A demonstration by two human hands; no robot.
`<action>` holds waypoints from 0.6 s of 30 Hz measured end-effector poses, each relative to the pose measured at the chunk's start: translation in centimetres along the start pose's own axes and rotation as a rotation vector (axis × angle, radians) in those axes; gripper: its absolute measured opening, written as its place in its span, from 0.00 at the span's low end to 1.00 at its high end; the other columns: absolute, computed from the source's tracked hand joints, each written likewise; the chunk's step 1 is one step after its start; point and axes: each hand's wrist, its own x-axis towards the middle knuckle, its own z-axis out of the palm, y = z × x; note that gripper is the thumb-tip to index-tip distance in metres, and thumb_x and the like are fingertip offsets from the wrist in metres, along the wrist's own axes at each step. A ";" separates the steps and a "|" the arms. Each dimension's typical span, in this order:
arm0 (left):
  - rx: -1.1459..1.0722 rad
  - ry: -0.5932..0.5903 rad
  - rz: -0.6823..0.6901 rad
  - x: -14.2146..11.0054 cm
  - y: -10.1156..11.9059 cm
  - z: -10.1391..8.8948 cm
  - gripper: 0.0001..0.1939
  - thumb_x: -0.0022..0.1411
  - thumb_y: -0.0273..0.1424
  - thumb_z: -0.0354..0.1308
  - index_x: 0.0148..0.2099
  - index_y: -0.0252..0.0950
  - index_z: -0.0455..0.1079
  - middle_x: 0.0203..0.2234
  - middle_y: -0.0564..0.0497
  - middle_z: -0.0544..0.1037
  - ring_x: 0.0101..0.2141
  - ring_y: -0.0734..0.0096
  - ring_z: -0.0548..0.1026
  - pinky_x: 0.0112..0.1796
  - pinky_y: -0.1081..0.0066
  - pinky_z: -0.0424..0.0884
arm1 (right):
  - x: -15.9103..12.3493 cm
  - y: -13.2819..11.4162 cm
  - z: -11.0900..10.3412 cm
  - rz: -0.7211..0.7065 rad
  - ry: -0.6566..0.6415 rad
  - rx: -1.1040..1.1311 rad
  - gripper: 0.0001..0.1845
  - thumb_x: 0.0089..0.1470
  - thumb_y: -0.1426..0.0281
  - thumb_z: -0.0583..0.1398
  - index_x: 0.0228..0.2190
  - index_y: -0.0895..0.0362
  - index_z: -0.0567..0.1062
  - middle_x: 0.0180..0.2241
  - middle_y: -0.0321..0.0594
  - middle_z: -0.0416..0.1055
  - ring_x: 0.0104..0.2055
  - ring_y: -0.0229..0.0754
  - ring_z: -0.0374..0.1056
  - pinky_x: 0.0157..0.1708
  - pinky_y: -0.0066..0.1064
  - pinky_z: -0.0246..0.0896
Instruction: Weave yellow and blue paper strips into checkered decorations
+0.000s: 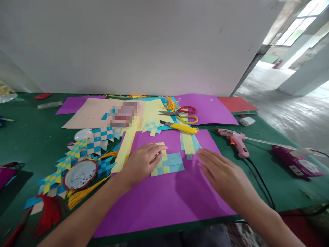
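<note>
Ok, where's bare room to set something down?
The near part of the purple paper sheet, below the blue-yellow woven paper; green tabletop left of blue checkered paper strips. Crowded: around the red-yellow-handled metal scissors.

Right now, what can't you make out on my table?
Head view throughout:
Woven paper: partly hidden by your left hand.
Whatever lies under the pixelated patch: obscured by it.
Dark specks in the round dish: too small to identify.
Purple object: cut off by the left edge.
</note>
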 end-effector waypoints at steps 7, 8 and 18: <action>0.138 -0.121 0.130 0.1 0.0 0.3 0.10 0.67 0.34 0.49 0.37 0.37 0.69 0.31 0.50 0.75 0.37 0.65 0.72 0.45 0.63 0.67 | 4.8 -3.7 1.6 -0.281 -0.187 0.159 0.13 0.60 0.68 0.55 0.45 0.58 0.74 0.35 0.45 0.72 0.41 0.49 0.68 0.39 0.41 0.68; 0.153 -0.133 0.124 0.1 0.0 0.3 0.10 0.67 0.34 0.49 0.36 0.37 0.69 0.31 0.50 0.74 0.36 0.65 0.72 0.44 0.63 0.67 | 4.8 -3.6 1.8 -0.285 -0.197 0.162 0.13 0.59 0.67 0.56 0.44 0.58 0.74 0.34 0.44 0.71 0.41 0.48 0.67 0.38 0.41 0.68; 0.201 -0.158 0.099 0.2 0.5 0.5 0.10 0.65 0.37 0.53 0.36 0.36 0.67 0.33 0.49 0.74 0.37 0.63 0.71 0.39 0.64 0.66 | 5.0 -2.4 2.2 -0.322 -0.042 0.153 0.15 0.61 0.71 0.54 0.24 0.58 0.74 0.24 0.40 0.68 0.31 0.43 0.63 0.30 0.35 0.60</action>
